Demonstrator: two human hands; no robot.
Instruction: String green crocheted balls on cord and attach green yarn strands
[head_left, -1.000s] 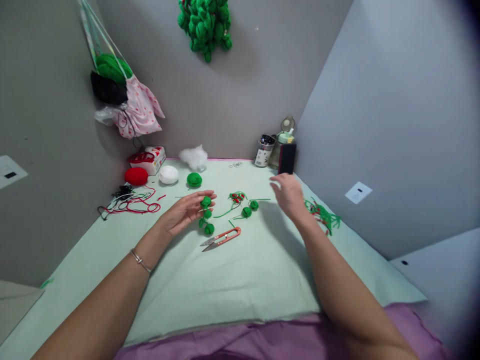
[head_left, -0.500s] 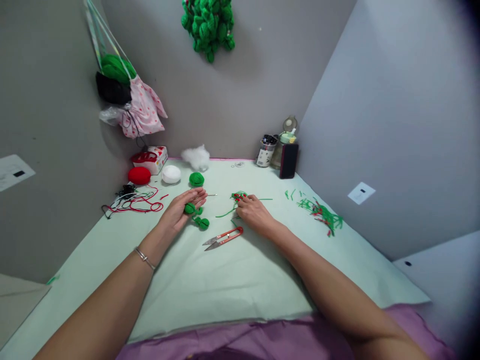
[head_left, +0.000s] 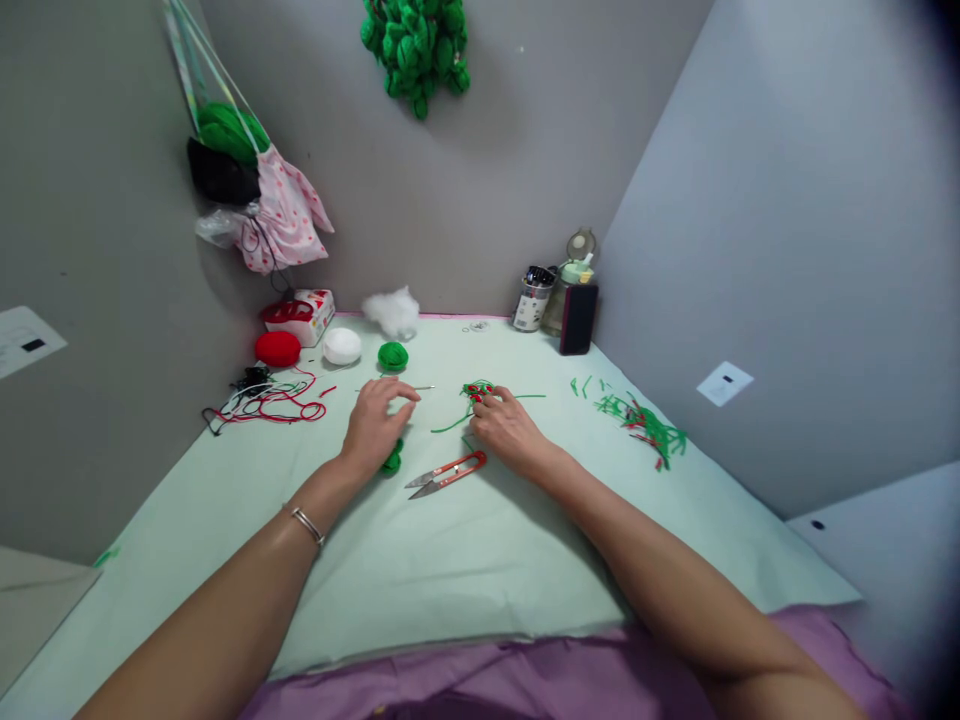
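Observation:
My left hand (head_left: 375, 425) is palm down, thumb apart from the curved fingers, above a green crocheted piece (head_left: 391, 460) with rounded ends. Most of that piece is hidden under the hand. Just past the fingers lies a thin metal crochet hook (head_left: 424, 387). My right hand (head_left: 508, 428) has its fingertips pressed together at a small bunch of red and green crocheted pieces (head_left: 472, 388) with long green yarn tails. Orange-handled thread snips (head_left: 448, 474) lie between my wrists, blades toward the left.
Red (head_left: 277, 348), white (head_left: 342, 346) and green yarn balls (head_left: 392, 356) sit at the back left, near white stuffing (head_left: 393, 312). Yarn scraps (head_left: 645, 425) lie at the right. A phone (head_left: 578, 320) leans by a pen cup (head_left: 531, 305). Bags (head_left: 289, 215) hang on the wall.
My left hand has turned from palm up to palm down, and the green crocheted piece that lay in it is now beneath it. My right hand stays almost in place.

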